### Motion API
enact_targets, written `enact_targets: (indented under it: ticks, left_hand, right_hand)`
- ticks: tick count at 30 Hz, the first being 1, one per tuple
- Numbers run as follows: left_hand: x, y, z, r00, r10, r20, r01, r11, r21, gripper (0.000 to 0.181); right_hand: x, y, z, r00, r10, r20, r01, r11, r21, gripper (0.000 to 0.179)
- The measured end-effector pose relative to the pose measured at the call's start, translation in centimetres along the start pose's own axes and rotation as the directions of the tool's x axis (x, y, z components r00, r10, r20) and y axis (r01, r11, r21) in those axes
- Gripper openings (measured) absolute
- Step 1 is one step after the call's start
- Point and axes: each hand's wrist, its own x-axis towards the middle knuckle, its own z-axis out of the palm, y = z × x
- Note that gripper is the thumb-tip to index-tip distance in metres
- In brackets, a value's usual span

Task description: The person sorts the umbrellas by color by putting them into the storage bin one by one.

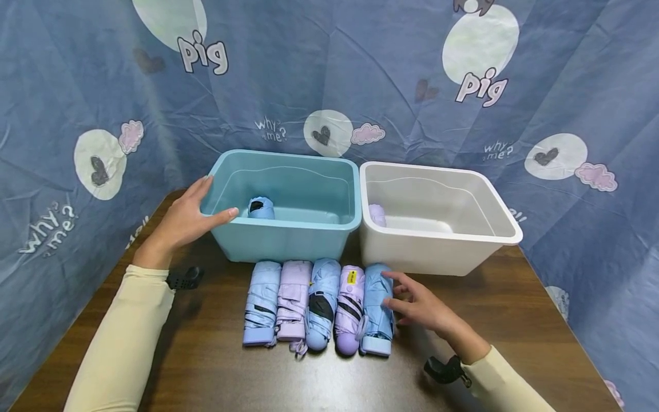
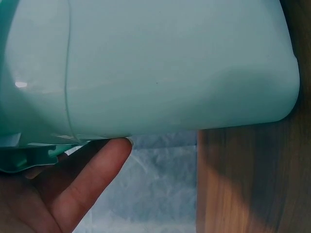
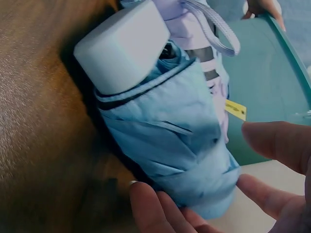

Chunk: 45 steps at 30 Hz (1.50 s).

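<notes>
Five folded umbrellas lie side by side on the table. My right hand [image 1: 424, 306] is at the right-end blue umbrella [image 1: 377, 309], fingertips at its upper part and thumb apart from the fingers. In the right wrist view its pale blue handle [image 3: 124, 48] points away from the hand. Left of it are a purple umbrella [image 1: 349, 312] with a yellow tag, a blue umbrella [image 1: 320, 303], a pinkish-purple umbrella [image 1: 293, 297] and another blue umbrella [image 1: 261, 300]. My left hand [image 1: 180, 220] rests at the left end of the teal bin [image 1: 288, 243], fingers extended along its rim.
One blue umbrella [image 1: 261, 208] lies inside the teal bin. Beside that bin stands a white bin [image 1: 427, 252] with a purple umbrella [image 1: 377, 215] in it. A blue printed curtain [image 1: 288, 68] hangs behind the wooden table [image 1: 216, 366].
</notes>
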Motion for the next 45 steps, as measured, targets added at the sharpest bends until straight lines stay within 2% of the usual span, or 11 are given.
enact_targets:
  ticks: [7, 14, 20, 27, 35, 45]
  left_hand:
    - [-0.2, 0.1, 0.0, 1.000, -0.006, 0.010, 0.006, 1.000, 0.005, 0.106]
    - [0.0, -0.2, 0.0, 1.000, 0.003, 0.000, -0.003, 1.000, 0.008, 0.105]
    - [-0.1, -0.2, 0.1, 1.000, 0.004, 0.002, -0.004, 1.000, 0.004, 0.105]
    - [0.1, -0.1, 0.1, 1.000, 0.007, -0.009, -0.007, 1.000, -0.002, 0.105]
    - [0.0, 0.0, 0.0, 1.000, 0.013, -0.005, -0.013, 1.000, -0.008, 0.103]
    - [0.0, 0.3, -0.1, 1.000, 0.005, 0.005, -0.005, 1.000, -0.012, 0.103]
  right_hand:
    - [0.3, 0.3, 1.2, 0.997, 0.062, -0.038, -0.060, 0.997, 0.046, 0.071]
    - [0.5, 0.0, 2.1, 0.997, 0.047, -0.056, -0.042, 0.996, 0.083, 0.078]
    - [0.5, -0.3, 2.6, 0.993, 0.054, -0.103, -0.056, 0.998, -0.014, 0.079]
    - [1.1, 0.0, 3.2, 0.986, 0.022, -0.165, -0.044, 0.990, -0.131, 0.078]
    - [1.5, 0.2, 3.3, 0.977, -0.038, -0.209, -0.026, 0.955, -0.296, 0.078]
    - [2.0, 0.3, 3.5, 0.971, -0.047, -0.236, -0.040, 0.935, -0.353, 0.074]
